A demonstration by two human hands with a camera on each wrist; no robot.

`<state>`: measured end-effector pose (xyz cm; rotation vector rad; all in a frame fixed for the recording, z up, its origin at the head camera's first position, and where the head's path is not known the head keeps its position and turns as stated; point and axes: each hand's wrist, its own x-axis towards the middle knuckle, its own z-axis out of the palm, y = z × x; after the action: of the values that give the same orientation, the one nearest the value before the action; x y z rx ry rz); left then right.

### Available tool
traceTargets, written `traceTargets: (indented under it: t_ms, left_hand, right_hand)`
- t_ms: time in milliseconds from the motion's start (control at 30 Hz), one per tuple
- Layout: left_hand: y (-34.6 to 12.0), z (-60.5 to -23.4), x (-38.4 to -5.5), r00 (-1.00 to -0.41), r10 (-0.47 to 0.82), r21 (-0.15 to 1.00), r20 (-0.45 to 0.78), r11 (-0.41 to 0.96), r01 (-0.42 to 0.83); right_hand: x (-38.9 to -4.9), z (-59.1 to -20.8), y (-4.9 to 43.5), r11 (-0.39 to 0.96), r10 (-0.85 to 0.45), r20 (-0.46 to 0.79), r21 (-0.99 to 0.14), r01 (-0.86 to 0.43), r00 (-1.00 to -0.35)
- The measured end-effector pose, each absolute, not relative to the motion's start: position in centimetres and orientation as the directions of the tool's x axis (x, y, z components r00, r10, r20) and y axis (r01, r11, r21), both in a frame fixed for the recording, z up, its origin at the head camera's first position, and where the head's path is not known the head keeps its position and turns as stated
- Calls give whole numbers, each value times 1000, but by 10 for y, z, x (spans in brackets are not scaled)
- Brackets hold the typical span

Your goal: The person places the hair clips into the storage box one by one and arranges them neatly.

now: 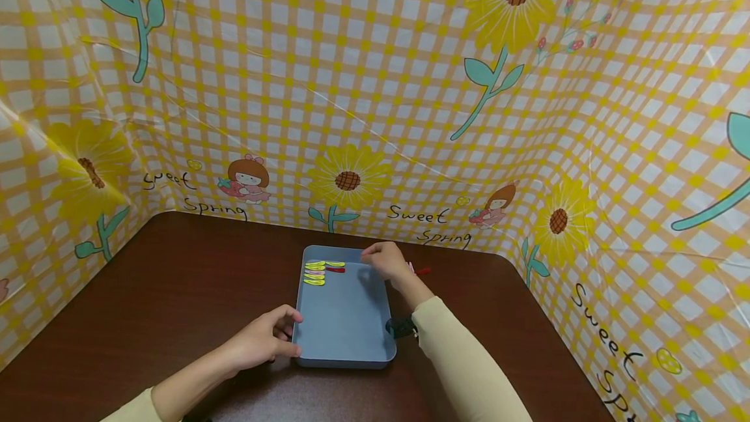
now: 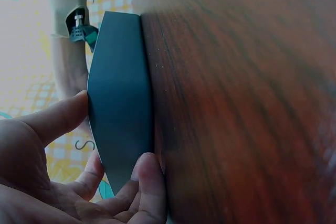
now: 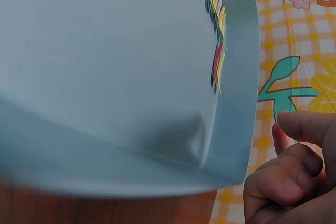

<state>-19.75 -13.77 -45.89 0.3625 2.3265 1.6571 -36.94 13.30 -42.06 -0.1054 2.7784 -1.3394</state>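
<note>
A blue-grey rectangular tray (image 1: 346,331) lies on the table. Yellow, pink and red snap hair clips (image 1: 314,273) are lined up inside its far left corner, one column longer than the other. At the tray's near left side my left hand (image 1: 266,337) holds the edge, its thumb on the rim and several fingers curled against the outer wall (image 2: 121,93). Over the far right corner hovers my right hand (image 1: 387,260), thumb and forefinger brought together and the other fingers curled. No object shows between those fingertips (image 3: 283,119).
Beyond the tray's right side, partly behind the right hand, lie more clips, among them a red one (image 1: 423,271). A dark band with a camera (image 1: 401,327) sits on the right wrist. Checked cloth (image 1: 363,83) walls in the brown table (image 1: 222,266).
</note>
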Motion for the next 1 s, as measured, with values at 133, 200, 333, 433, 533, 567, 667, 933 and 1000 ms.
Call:
traceTargets:
  t_ms: [133, 200, 333, 433, 533, 567, 667, 933, 1000]
  left_hand:
    - [-138, -459, -197, -935, 348, 945, -71, 322, 48]
    - [-138, -459, -197, -935, 347, 945, -73, 324, 47]
    - [-138, -459, -197, -934, 349, 946, -76, 322, 44]
    - [-138, -458, -197, -934, 349, 947, -77, 318, 41]
    - [-138, -457, -197, -936, 343, 948, -77, 316, 38]
    - [-138, -457, -197, -937, 341, 948, -77, 316, 37]
    - [-138, -456, -197, -938, 338, 947, -77, 319, 36]
    - [-139, -457, -197, -934, 347, 946, -79, 320, 38]
    - [-139, -458, -197, -933, 350, 947, -79, 319, 39]
  right_hand:
    - [-370, -421, 138, 628, -75, -17, -777, -34, -997]
    - [-370, -421, 140, 626, -75, -18, -779, -33, -997]
    - [-370, -421, 146, 612, -76, -31, -791, -22, -997]
    - [-373, -422, 151, 605, -78, -43, -796, -13, -996]
    - [-377, -423, 156, 600, -81, -64, -800, 3, -995]
    - [-378, -423, 158, 599, -79, -68, -800, 7, -995]
    - [-383, -427, 163, 595, -54, -88, -803, 39, -995]
    - [-383, -432, 177, 601, 7, -92, -795, 78, -996]
    - [-384, -432, 181, 600, 17, -96, -795, 87, -995]
